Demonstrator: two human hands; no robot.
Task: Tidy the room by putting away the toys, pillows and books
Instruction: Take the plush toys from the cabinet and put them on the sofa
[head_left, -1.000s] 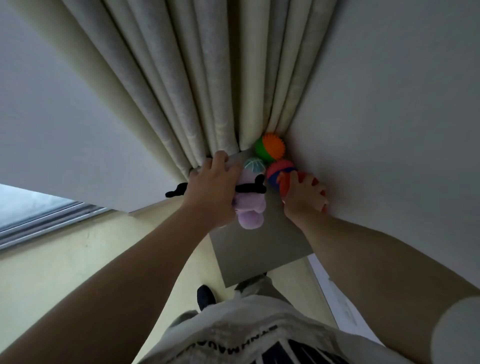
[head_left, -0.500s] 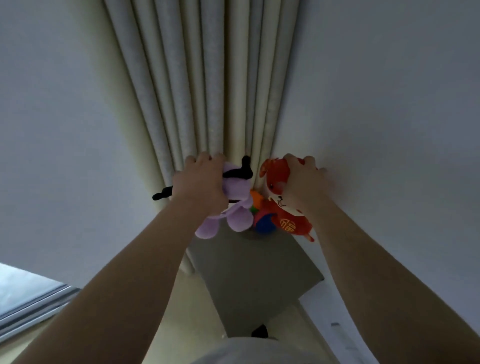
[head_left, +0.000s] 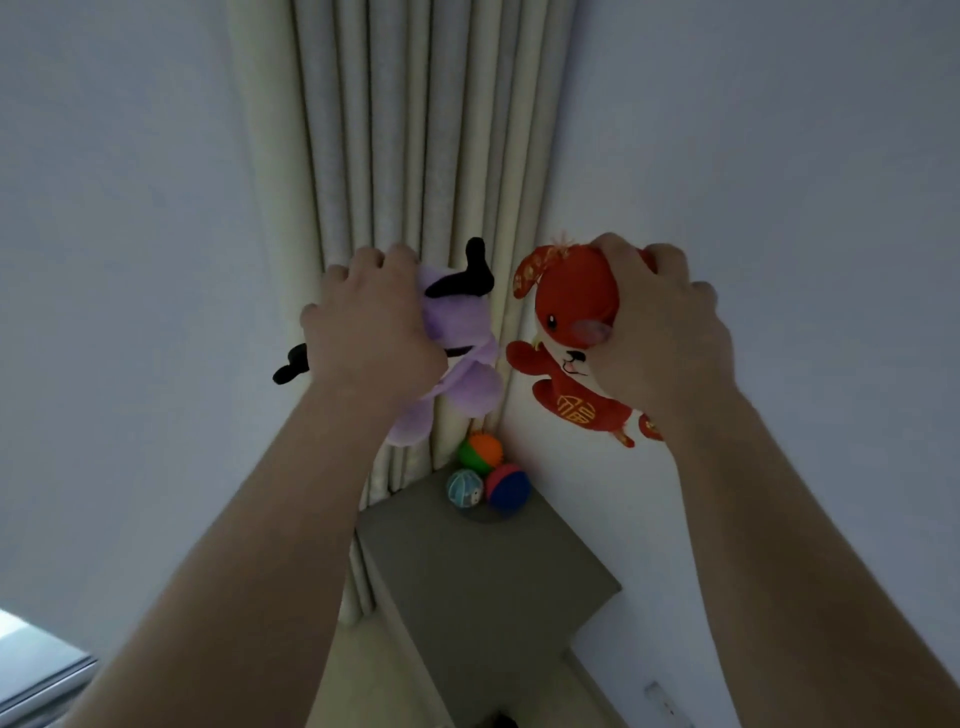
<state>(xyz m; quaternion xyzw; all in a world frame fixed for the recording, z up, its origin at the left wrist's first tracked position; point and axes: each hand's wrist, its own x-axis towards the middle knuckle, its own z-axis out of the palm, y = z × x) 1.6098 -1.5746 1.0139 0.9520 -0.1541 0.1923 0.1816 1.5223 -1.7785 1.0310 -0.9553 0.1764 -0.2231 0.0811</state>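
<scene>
My left hand grips a purple plush toy with black ears, held up in front of the curtain. My right hand grips the head of a red plush dog with gold markings, held up against the white wall. Both toys hang in the air above a grey cabinet top. Three balls sit in the cabinet's far corner: an orange and green one, a pale blue one and a red and blue one.
A cream pleated curtain hangs in the corner between two white walls. The grey cabinet stands against the right wall. A window frame shows at the lower left, with pale floor beside the cabinet.
Both hands have lifted the two plush toys up off the cabinet top, well clear of the balls. The view has tilted upward, and the three balls stay in the corner.
</scene>
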